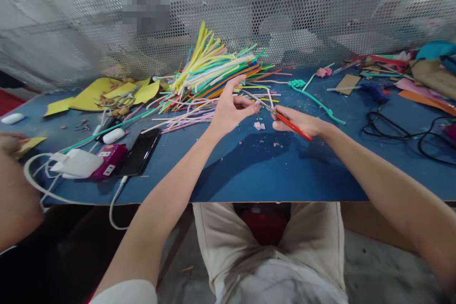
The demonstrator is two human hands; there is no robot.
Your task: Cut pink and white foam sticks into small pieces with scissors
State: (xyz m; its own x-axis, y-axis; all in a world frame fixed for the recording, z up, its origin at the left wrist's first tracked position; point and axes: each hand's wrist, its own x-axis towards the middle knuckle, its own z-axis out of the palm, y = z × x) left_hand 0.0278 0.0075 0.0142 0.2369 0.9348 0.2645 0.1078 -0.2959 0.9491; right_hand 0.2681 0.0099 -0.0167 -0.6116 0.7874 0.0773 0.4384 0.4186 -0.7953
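Observation:
My right hand (299,121) grips red-handled scissors (294,127), seen nearly edge-on. Their slim metal blades point up and left, to the fingers of my left hand. Thumb and a bent finger of my left hand (231,109) come together beside the blades, with the index finger raised; whatever they pinch is too small to make out. A pale bent strand (270,97) rises by the scissors near my right fingertips. Small pink scraps (260,126) lie on the blue table (278,175) below my hands. Just behind my left hand spreads a heap of coloured fuzzy stems (210,69).
Green curled stems (296,84) and a pink piece (324,72) lie back right. Black cable (374,128) crosses the right side. Leftward are a phone (140,152), a white charger (76,164), spare scissors (123,98) and yellow paper (83,99). Another person's arm (16,190) enters left.

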